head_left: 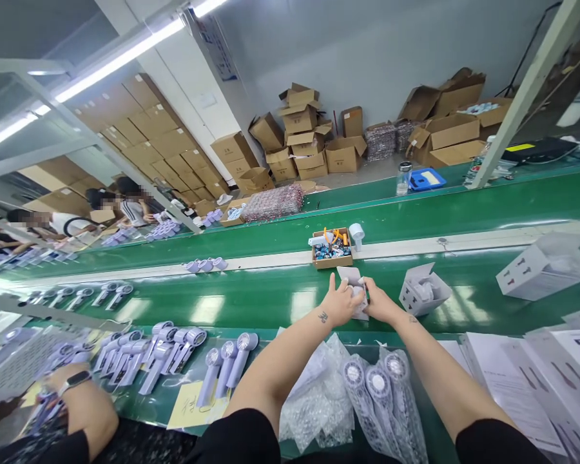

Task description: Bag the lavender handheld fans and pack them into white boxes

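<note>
Over the green belt, both hands are at a small white box [359, 312] with its flap standing up. My left hand [342, 303] lies across the box's opening with its fingers bent on it; what is under those fingers is partly hidden. At the box's right side, my right hand [381, 303] grips the edge between thumb and fingers. Nearer to me lie empty bubble-wrap bags [319, 403] and several lilac handheld fans in bubble wrap [379, 393]. Unwrapped lilac fans [228, 361] rest to the left, by a yellow paper note [186, 406].
Open white boxes with wrapped contents [423, 293] stand on the belt to the right. A small carton of loose parts [332, 258] sits just beyond my hands. Flat white boxes and leaflets [517, 386] are stacked at the right. A co-worker's arm [87, 399] is at the left.
</note>
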`<state>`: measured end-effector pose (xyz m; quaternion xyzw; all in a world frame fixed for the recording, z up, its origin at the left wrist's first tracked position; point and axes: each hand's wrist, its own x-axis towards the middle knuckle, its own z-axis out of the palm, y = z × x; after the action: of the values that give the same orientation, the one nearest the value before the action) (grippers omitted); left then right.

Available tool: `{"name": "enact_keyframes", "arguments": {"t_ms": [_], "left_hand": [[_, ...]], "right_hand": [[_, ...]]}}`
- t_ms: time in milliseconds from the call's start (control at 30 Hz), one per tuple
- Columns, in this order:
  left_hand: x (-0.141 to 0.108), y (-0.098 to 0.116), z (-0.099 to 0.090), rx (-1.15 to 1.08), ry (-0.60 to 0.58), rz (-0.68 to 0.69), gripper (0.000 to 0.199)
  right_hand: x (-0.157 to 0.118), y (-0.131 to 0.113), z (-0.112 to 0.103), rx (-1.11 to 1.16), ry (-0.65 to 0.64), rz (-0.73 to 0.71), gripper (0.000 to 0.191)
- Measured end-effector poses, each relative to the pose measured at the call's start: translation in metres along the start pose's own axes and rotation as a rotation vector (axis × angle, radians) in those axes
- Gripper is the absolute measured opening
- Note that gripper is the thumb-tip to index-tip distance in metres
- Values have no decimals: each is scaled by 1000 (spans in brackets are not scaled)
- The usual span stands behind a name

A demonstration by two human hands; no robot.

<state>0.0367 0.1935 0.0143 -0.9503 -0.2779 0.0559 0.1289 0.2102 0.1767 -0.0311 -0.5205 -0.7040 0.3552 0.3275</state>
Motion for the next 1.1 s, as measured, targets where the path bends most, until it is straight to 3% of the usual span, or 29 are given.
{"name": "enact_keyframes", "arguments": {"t_ms": [100, 233, 267, 333, 400, 500, 633, 700, 800, 933, 1033, 1100], "left_hand": [[10, 2, 6, 65, -8, 119, 32], [26, -2, -5, 41, 34, 263, 24], [29, -5, -9, 26, 25, 286, 25], [34, -15, -17, -3, -53, 292, 28], [34, -25, -21, -37, -154, 271, 35], [28, -30, -17, -68, -221, 193, 43], [18, -12, -5, -64, -210, 41, 27], [20, -2, -2, -87, -199, 24, 16], [30, 2, -3, -181, -194, 30, 15], [45, -18, -5, -238, -193, 19, 16], [51, -35, -14, -161, -261, 24, 18], [49, -32, -24, -76, -249, -28, 19]], "right_hand": [[-17, -8, -20, -108, 80, 3, 57], [-59, 0, -57, -556, 540, 244, 49], [-66, 6, -63, -641, 596, 332, 51], [-70, 22, -71, -689, 585, 451, 54], [-64, 38, -73, -654, 571, 480, 47], [-48, 53, -73, -564, 676, 493, 40], [-27, 64, -78, -498, 792, 503, 43], [-17, 71, -83, -496, 822, 479, 44], [-8, 75, -89, -512, 808, 473, 50], [-24, 43, -84, -557, 839, 394, 63], [-74, -4, -59, -425, 781, 298, 42], [-124, -29, -33, -222, 605, 342, 23]]}}
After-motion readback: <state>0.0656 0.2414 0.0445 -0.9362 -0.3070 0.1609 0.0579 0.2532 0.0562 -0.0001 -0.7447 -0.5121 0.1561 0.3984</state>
